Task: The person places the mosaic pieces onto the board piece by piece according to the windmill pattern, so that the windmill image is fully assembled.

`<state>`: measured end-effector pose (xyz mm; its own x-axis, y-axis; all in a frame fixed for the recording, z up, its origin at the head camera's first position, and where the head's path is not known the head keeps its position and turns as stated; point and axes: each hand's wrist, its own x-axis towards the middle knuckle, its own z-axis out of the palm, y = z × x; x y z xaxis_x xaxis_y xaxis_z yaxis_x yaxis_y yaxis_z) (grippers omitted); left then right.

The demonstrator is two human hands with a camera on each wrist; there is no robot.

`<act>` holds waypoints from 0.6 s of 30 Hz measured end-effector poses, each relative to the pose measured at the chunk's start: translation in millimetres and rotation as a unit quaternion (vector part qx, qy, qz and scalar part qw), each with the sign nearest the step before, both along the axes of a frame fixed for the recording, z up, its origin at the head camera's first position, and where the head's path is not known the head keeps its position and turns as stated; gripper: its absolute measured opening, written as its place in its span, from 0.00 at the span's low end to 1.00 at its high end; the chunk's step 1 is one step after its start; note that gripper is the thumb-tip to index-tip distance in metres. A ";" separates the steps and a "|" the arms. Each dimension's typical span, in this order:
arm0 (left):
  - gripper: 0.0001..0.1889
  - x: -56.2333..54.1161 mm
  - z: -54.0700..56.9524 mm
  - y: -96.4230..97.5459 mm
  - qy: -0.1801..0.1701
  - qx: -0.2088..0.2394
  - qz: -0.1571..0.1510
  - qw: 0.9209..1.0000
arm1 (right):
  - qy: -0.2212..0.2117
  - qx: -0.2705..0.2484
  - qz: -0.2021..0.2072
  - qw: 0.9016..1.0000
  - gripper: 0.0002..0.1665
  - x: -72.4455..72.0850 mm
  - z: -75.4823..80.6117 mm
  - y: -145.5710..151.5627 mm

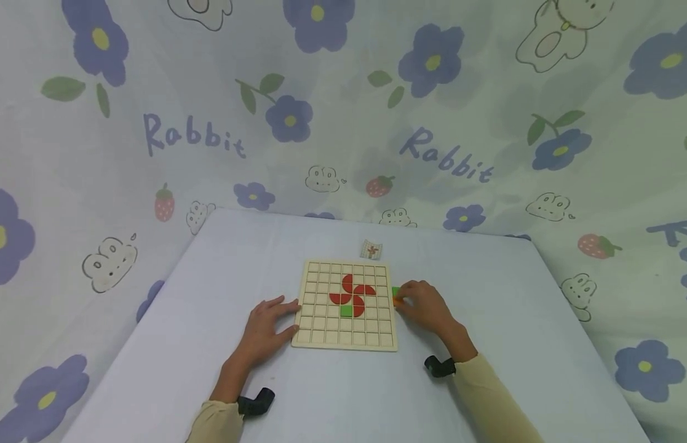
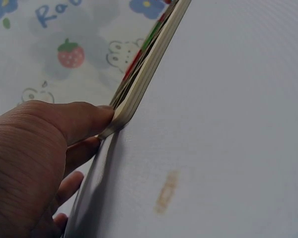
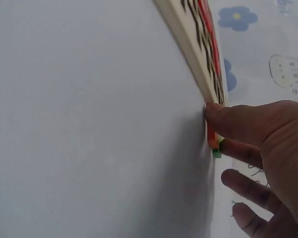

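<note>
A square wooden grid board (image 1: 315, 337) lies on the white table. On it, several red curved tiles (image 1: 358, 306) form a pinwheel, with a green square tile (image 1: 346, 311) beside them. My left hand (image 1: 261, 331) rests against the board's left edge, thumb and fingers spread and touching it; in the left wrist view the thumb meets the board's corner (image 2: 123, 118). At the right edge my right hand (image 1: 426, 306) pinches an orange tile (image 3: 212, 136) between thumb and index finger. Just beyond it is another green tile (image 1: 395, 290), partly hidden by the fingers.
A small card (image 1: 371, 249) with a red pinwheel pattern lies behind the board. The white tabletop (image 1: 476, 271) ends at a patterned cloth (image 1: 332, 147) hanging at the back and sides. Black wrist devices (image 1: 257, 402) sit on both wrists.
</note>
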<state>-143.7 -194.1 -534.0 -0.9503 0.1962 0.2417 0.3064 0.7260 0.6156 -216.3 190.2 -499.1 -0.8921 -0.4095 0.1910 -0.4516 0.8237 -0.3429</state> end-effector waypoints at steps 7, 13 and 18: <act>0.22 -0.5 -1.6 -0.5 0.003 0.000 0.000 1.000 | -0.016 0.017 0.013 1.000 0.06 1.1 -0.6 5.7; 0.22 0.3 -1.2 -0.2 -0.002 0.004 0.003 1.000 | -0.069 0.001 0.013 0.998 0.06 1.7 2.3 8.0; 0.22 1.1 -0.5 0.3 0.000 0.008 0.003 1.000 | -0.072 0.007 -0.011 0.997 0.05 3.8 10.1 7.3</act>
